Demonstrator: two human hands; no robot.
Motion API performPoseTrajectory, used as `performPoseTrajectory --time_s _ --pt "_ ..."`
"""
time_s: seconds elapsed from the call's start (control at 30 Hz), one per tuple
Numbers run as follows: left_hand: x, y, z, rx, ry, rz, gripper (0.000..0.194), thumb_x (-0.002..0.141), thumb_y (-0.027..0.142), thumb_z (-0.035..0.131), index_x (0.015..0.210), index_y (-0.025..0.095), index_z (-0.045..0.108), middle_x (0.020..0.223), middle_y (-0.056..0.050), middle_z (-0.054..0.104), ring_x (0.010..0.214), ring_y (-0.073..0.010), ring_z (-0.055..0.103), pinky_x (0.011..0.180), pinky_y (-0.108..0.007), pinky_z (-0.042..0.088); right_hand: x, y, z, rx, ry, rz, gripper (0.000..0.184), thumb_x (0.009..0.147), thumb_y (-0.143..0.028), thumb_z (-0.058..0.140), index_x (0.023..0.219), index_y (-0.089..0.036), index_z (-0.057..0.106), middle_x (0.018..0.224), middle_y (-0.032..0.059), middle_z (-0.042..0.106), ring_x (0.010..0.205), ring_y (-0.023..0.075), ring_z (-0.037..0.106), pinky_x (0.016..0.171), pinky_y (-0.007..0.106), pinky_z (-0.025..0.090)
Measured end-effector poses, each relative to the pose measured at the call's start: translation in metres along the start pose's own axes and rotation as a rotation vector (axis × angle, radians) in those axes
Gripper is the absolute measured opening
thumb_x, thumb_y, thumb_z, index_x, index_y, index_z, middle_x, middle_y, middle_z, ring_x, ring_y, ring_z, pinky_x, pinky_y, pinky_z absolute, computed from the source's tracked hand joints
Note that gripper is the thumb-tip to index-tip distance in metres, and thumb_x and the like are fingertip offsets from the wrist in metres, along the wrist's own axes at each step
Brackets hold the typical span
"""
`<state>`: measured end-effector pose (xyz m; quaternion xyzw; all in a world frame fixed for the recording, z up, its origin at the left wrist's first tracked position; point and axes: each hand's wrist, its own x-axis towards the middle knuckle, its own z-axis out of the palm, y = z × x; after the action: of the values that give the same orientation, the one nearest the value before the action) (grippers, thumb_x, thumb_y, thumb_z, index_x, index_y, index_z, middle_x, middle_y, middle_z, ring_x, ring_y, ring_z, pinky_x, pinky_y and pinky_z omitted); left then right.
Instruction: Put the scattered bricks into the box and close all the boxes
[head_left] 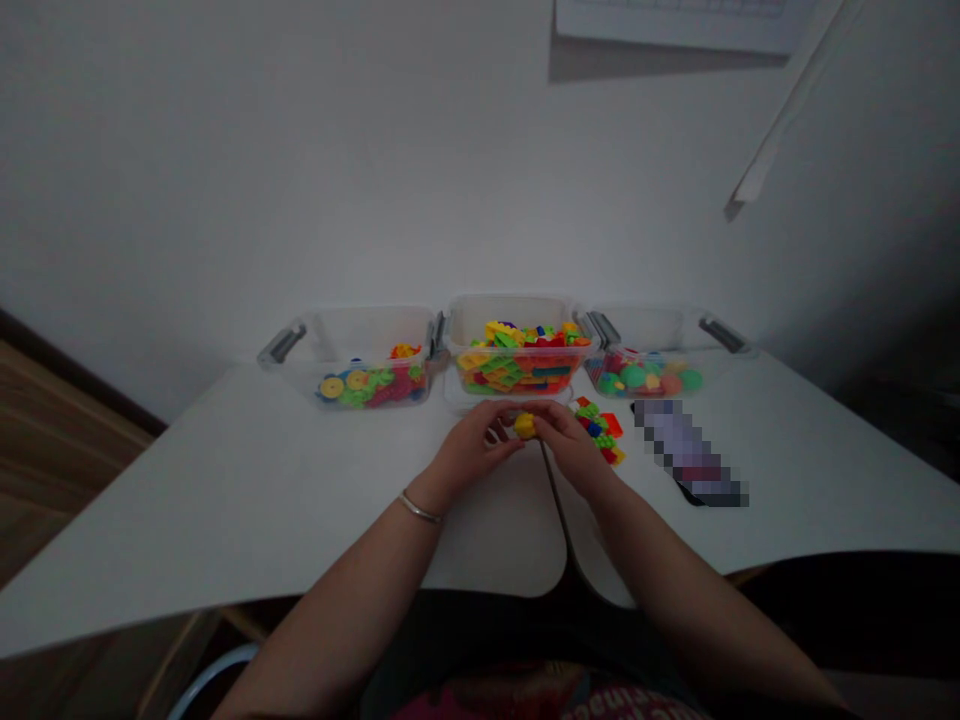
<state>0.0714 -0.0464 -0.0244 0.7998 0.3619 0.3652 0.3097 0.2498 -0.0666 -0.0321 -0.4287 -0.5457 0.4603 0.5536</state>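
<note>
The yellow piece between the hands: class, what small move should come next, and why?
Perhaps steady the yellow piece in the left hand and reach with the right hand for the loose pieces, since both hands are at the yellow piece and the loose ones lie close beside the right hand.

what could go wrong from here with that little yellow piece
The small yellow piece is held at the fingertips between the left hand and right hand, so it could slip. The dark seam between the two tabletops runs close by, and a dropped piece might roll into it. The loose colored blocks lie right beside the right hand, so a sideways move might scatter them.
</note>
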Motion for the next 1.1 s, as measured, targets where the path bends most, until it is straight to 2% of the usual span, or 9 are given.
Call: performPoseTrajectory --time_s 0.13,0.2,0.33,0.47,0.67,0.8,0.93,1.1 --pt "-0.001 0.002 -0.004 0.044 0.045 0.074 0.018 0.086 0.021 0.061 0.103 0.019 0.064 0.096 -0.003 0.057 0.077 -0.01 0.059 0.068 -0.023 0.052 -0.002 0.003 0.014 0.321 0.031 0.199 0.022 0.07 -0.036 0.069 0.087 -0.023 0.061 0.086 0.0001 0.069 0.081 0.0174 0.068 0.086 0.042 0.055" --pt "-0.001 0.002 -0.005 0.05 0.052 0.09 0.016 0.085 0.021 0.062 0.101 0.019 0.064 0.095 -0.002 0.056 0.075 -0.0093 0.058 0.067 -0.022 0.052 -0.002 0.005 0.015 0.389 0.047 0.256 0.025 0.067 -0.035 0.072 0.087 -0.023 0.061 0.083 -0.0002 0.069 0.077 0.0168 0.068 0.085 0.041 0.055" --pt "-0.001 0.003 -0.005 0.092 0.035 0.099 0.021 0.082 0.021 0.067 0.103 0.02 0.064 0.093 -0.001 0.056 0.075 -0.01 0.056 0.065 -0.022 0.05 -0.002 0.007 0.012 0.391 0.045 0.272 0.025 0.067 -0.032 0.071 0.088 -0.023 0.061 0.083 -0.0002 0.07 0.077 0.0158 0.067 0.081 0.038 0.056" --pt "-0.002 0.006 -0.005 0.117 0.041 0.079 0.02 0.082 0.02 0.067 0.102 0.02 0.064 0.093 -0.001 0.056 0.077 -0.0106 0.056 0.067 -0.023 0.05 -0.002 0.008 0.011 0.368 0.04 0.25 0.023 0.07 -0.035 0.07 0.087 -0.023 0.061 0.084 -0.0001 0.069 0.079 0.016 0.067 0.083 0.039 0.055" --pt "0.0 -0.001 -0.002 0.081 0.03 0.017 0.022 0.083 0.027 0.067 0.103 0.019 0.062 0.099 -0.003 0.057 0.075 -0.0105 0.058 0.066 -0.024 0.05 -0.003 0.009 0.01 0.151 -0.004 0.139 0.036 0.066 -0.035 0.077 0.095 -0.022 0.059 0.095 0.0033 0.071 0.091 0.0185 0.068 0.088 0.038 0.053" --pt "0.001 -0.008 0.001 0.105 -0.007 -0.073 0.033 0.081 0.032 0.069 0.109 0.018 0.058 0.09 -0.001 0.059 0.068 -0.0116 0.056 0.061 -0.025 0.048 -0.004 0.011 0.008 -0.081 -0.046 0.028 0.031 0.074 -0.034 0.07 0.1 -0.023 0.059 0.104 0.0065 0.072 0.098 0.0217 0.069 0.089 0.04 0.054" --pt "-0.001 -0.01 0.001 0.091 -0.084 -0.166 0.044 0.08 0.024 0.066 0.121 0.019 0.052 0.082 0.001 0.064 0.069 -0.014 0.06 0.063 -0.026 0.047 -0.008 0.011 0.009 -0.316 -0.089 -0.06 0.028 0.08 -0.029 0.062 0.108 -0.025 0.062 0.111 0.007 0.07 0.101 0.0224 0.069 0.092 0.042 0.053" --pt "-0.001 -0.006 0.0 0.108 -0.109 -0.192 0.046 0.078 0.018 0.065 0.122 0.02 0.056 0.094 -0.003 0.07 0.073 -0.0156 0.063 0.069 -0.028 0.05 -0.01 0.009 0.01 -0.336 -0.096 -0.066 0.034 0.082 -0.026 0.059 0.116 -0.023 0.058 0.114 0.0089 0.07 0.103 0.023 0.068 0.093 0.043 0.053"
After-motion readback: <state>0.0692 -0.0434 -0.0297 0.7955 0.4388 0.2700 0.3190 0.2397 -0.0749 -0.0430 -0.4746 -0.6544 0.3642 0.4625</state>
